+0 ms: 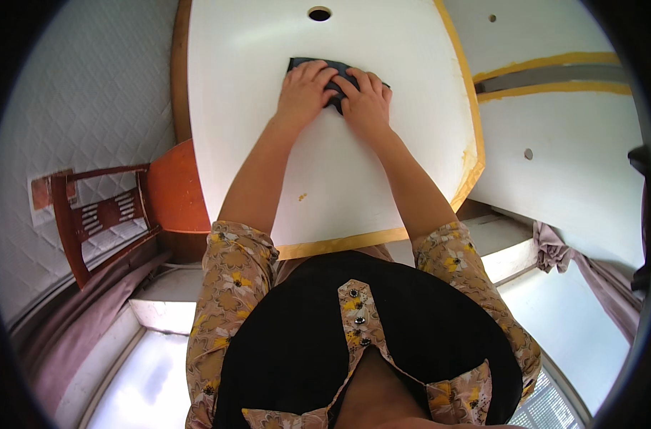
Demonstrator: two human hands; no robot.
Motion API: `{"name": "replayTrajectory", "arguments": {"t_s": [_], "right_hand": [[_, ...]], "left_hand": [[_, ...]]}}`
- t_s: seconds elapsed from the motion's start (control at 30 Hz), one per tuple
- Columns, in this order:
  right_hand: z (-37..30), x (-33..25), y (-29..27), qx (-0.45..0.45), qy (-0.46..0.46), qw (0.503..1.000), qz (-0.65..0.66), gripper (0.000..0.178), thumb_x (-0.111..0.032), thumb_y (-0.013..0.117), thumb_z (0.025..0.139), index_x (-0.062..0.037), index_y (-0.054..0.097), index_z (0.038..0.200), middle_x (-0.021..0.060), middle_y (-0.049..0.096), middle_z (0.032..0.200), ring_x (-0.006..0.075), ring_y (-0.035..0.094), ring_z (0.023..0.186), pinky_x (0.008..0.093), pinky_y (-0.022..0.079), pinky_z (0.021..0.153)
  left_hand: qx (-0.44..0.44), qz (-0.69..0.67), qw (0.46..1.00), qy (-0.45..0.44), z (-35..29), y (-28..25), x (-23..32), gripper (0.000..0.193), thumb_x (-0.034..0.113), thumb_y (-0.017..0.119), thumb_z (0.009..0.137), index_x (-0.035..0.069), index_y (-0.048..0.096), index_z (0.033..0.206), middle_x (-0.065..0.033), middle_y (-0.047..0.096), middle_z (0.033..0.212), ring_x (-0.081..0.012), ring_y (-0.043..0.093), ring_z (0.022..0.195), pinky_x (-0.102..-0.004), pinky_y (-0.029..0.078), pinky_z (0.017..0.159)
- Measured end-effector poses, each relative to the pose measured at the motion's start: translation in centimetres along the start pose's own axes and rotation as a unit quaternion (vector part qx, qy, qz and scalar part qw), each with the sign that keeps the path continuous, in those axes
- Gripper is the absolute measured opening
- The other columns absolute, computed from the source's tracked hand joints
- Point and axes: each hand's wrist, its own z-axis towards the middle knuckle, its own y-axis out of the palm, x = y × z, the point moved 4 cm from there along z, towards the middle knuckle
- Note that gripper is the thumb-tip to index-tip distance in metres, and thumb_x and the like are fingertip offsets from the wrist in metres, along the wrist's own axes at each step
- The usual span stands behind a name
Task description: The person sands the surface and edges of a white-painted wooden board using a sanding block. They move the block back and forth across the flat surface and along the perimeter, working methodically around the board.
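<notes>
A dark, nearly black cloth [340,69] lies bunched on the white tabletop [333,168], toward its far part. My left hand [305,93] grips the left side of the cloth, its fingers curled over it. On the right side, my right hand [367,104] presses down with bent fingers, some of them slightly apart. Both thumbs point inward, and the hands are close together with cloth showing between them. Part of the cloth is hidden under my palms and fingers.
Yellowish edging [340,243] runs along the tabletop's near and right sides. Beyond the cloth is a round hole [320,13]. An orange-red wooden chair [175,187] stands at the left. Another white surface [554,136] lies to the right, near a gathered curtain [554,247].
</notes>
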Motion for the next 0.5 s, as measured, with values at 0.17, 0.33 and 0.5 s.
{"name": "replayTrajectory", "arguments": {"t_s": [0.17, 0.33, 0.5], "right_hand": [[2.7, -8.0, 5.1, -0.026, -0.097, 0.995, 0.019, 0.048, -0.019, 0.066, 0.091, -0.0288, 0.066, 0.137, -0.0015, 0.052, 0.15, 0.0241, 0.04, 0.141, 0.048, 0.029, 0.111], [-1.7, -14.7, 6.2, -0.037, -0.217, 0.975, 0.043, 0.038, -0.019, 0.07, 0.086, -0.023, 0.07, 0.124, -0.0002, 0.058, 0.139, 0.0234, 0.046, 0.133, 0.0463, 0.035, 0.101], [-9.7, -17.6, 3.6, -0.091, -0.298, 0.946, 0.092, 0.035, -0.016, 0.072, 0.084, -0.0204, 0.069, 0.119, 0.0005, 0.058, 0.136, 0.0254, 0.05, 0.128, 0.046, 0.038, 0.1]], "left_hand": [[0.024, 0.024, 0.994, -0.104, -5.1, -4.3, -8.1, 0.048, 0.03, 0.073, 0.094, 0.022, 0.061, 0.14, -0.0023, 0.052, 0.149, -0.029, 0.043, 0.142, -0.0465, 0.031, 0.12], [0.032, 0.037, 0.987, -0.152, -14.9, -7.9, -8.9, 0.049, 0.026, 0.072, 0.095, 0.019, 0.058, 0.142, -0.0036, 0.051, 0.151, -0.0308, 0.043, 0.142, -0.0486, 0.032, 0.118], [0.026, 0.054, 0.98, -0.19, -25.3, -9.1, -3.3, 0.053, 0.021, 0.075, 0.089, 0.015, 0.056, 0.139, -0.0076, 0.052, 0.146, -0.0325, 0.046, 0.136, -0.0509, 0.033, 0.113]]}}
